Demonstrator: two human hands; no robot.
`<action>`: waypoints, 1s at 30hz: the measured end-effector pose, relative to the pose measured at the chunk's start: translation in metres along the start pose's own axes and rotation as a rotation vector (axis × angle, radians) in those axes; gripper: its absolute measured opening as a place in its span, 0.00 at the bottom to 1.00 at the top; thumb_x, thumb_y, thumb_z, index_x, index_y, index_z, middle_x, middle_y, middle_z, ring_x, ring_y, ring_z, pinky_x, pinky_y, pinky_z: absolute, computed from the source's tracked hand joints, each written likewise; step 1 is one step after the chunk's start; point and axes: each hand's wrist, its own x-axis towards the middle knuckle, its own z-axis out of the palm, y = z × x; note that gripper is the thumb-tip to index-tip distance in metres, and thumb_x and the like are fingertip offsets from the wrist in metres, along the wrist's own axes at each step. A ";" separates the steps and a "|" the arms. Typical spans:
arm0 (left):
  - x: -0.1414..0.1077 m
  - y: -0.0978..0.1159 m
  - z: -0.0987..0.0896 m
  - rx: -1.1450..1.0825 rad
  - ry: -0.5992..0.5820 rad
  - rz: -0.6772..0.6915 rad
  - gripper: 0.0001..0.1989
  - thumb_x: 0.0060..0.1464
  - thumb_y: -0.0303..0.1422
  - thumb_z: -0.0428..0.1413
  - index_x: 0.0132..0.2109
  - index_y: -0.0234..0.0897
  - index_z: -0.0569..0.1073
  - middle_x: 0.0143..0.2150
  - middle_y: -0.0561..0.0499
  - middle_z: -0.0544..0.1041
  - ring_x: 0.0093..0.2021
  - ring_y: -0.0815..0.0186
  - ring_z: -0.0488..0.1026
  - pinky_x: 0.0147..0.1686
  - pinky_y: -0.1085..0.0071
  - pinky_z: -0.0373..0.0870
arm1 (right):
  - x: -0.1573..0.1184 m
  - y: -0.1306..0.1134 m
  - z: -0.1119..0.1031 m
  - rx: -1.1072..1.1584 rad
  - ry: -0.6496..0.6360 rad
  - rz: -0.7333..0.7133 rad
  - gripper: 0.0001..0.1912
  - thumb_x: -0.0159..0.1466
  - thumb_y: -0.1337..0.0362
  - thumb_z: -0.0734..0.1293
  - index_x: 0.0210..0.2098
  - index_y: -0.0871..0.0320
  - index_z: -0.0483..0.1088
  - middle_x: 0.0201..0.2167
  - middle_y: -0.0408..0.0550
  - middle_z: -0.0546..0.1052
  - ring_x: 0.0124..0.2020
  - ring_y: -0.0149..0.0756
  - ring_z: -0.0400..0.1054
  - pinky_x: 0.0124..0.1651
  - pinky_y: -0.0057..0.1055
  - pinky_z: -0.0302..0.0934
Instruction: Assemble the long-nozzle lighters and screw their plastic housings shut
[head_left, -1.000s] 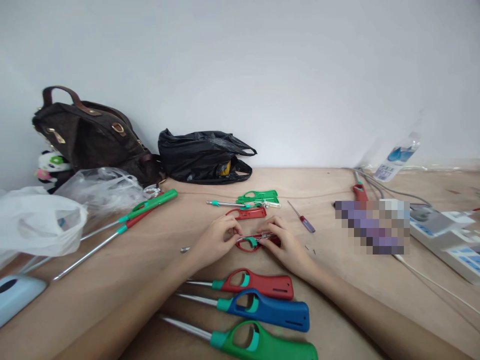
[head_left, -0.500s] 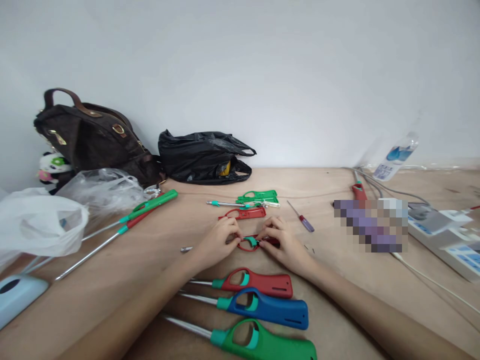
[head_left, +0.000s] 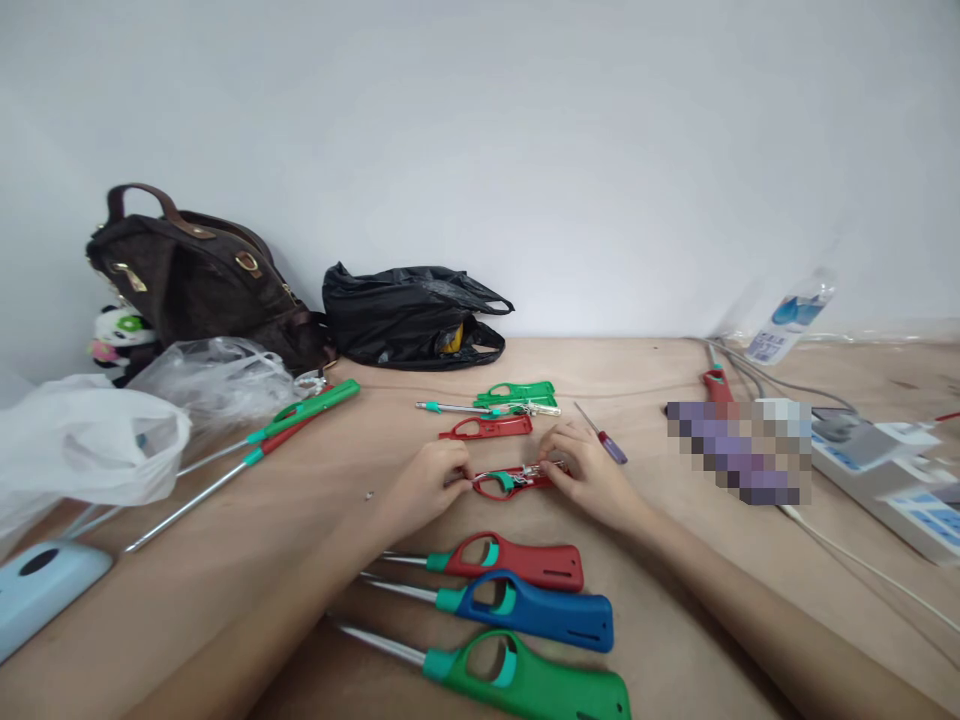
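Observation:
An opened red lighter [head_left: 491,492] with a teal trigger lies between my hands, its metal inner parts and a thin wire exposed. My left hand [head_left: 431,482] pinches at its front end; the fingertips partly hide what they grip. At the rear end my right hand [head_left: 589,472] has thumb and fingers closed on the red casing. Just beyond lie a loose red casing half [head_left: 495,427], a green casing half [head_left: 525,393] and a metal lighter tube with inner parts [head_left: 454,408]. A screwdriver [head_left: 613,447] with a purple handle rests beyond my right hand.
Nearer me lie a red lighter [head_left: 544,565], a blue lighter [head_left: 574,618] and a green lighter [head_left: 570,690]. Left are more lighters [head_left: 319,405], a white plastic bag [head_left: 82,435] and a backpack [head_left: 217,270]. A black bag [head_left: 405,320], bottle [head_left: 791,315] and power strip [head_left: 892,485] stand around.
My right hand has slid right along the opened lighter, uncovering its metal inner parts. My left hand has shifted slightly left, and the view has moved a little.

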 end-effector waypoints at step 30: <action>-0.010 -0.009 0.018 -0.049 0.118 0.096 0.06 0.50 0.22 0.54 0.29 0.36 0.70 0.32 0.51 0.73 0.35 0.64 0.70 0.37 0.71 0.64 | 0.014 0.009 -0.022 0.534 0.175 0.258 0.11 0.65 0.54 0.59 0.33 0.55 0.62 0.25 0.41 0.66 0.27 0.35 0.61 0.33 0.32 0.57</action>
